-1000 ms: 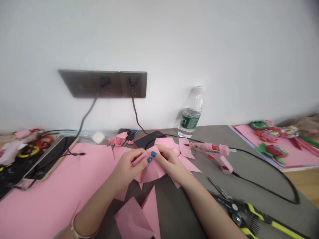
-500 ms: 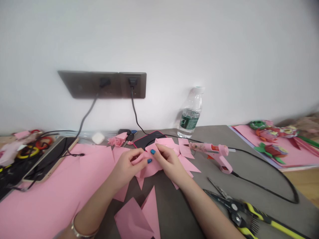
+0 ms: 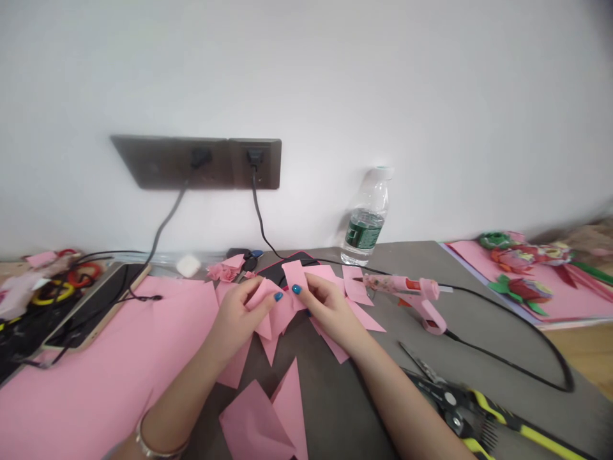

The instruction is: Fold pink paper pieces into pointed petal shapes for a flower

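Note:
Between my two hands is a pink paper piece, folded and bent, raised a little above the table. My left hand pinches its left part, thumb on top and fingers curled behind. Closed as well, my right hand grips the right part with the thumb pressed on its face. Whether the paper is one piece or several joined, I cannot tell. Loose pink paper pieces lie around and under the hands. A folded pink square rests nearest me.
A pink glue gun lies to the right, its black cord looping. Wire-stripping pliers sit front right. A water bottle stands by the wall. Large pink sheets and a phone lie left; paper flowers lie far right.
The paper in my hands has been turned and bent, and a flat strip now stands up between them. My left hand has shifted slightly left; the right thumb has moved a little.

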### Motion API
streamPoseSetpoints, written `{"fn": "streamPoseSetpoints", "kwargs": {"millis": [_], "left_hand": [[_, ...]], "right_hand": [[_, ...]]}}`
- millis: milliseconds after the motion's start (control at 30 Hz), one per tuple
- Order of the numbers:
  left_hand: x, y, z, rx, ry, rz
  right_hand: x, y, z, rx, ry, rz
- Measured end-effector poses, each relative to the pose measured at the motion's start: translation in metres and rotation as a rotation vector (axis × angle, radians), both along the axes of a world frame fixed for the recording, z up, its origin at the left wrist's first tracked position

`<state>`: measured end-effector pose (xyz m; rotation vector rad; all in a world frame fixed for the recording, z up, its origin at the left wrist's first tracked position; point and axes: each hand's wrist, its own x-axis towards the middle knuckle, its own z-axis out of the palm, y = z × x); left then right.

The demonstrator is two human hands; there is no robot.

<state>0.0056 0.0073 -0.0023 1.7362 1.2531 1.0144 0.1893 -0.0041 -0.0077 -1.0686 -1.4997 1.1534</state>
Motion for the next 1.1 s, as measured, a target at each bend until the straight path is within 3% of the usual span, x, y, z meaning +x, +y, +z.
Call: {"fn": "streamPoseSetpoints", "kwargs": {"millis": [167,367,500,667,867,1000,1100], "left_hand": [[0.001,-0.002,0.002,-0.098,0.012,-0.032],[-0.003,0.0,0.003,-0.046,-0.047,0.057],[-0.003,0.0,0.002,-0.043,-0.053,0.059],[-0.002,0.002,-0.002,-0.076,-0.122,0.058],[-0.002,0.005,-0.004,-0.118,-0.205,0.112],[-0.004,0.007,-0.009,-0.188,-0.258,0.123],[-0.007,0.009,-0.016,-0.154,-0.291,0.169]], "right_hand": [[0.003,0.001,-0.003,0.026,-0.015,-0.064],[0.016,0.009,-0.006,-0.086,0.164,-0.261],[0.024,0.012,-0.003,-0.073,0.183,-0.239],[0.032,0.009,0.006,-0.023,-0.008,-0.242],[0.036,-0.002,0.019,-0.185,-0.304,-0.279],[0.036,-0.007,0.026,-0.161,-0.415,-0.24],[0.039,-0.009,0.028,-0.125,-0.479,-0.252]]}}
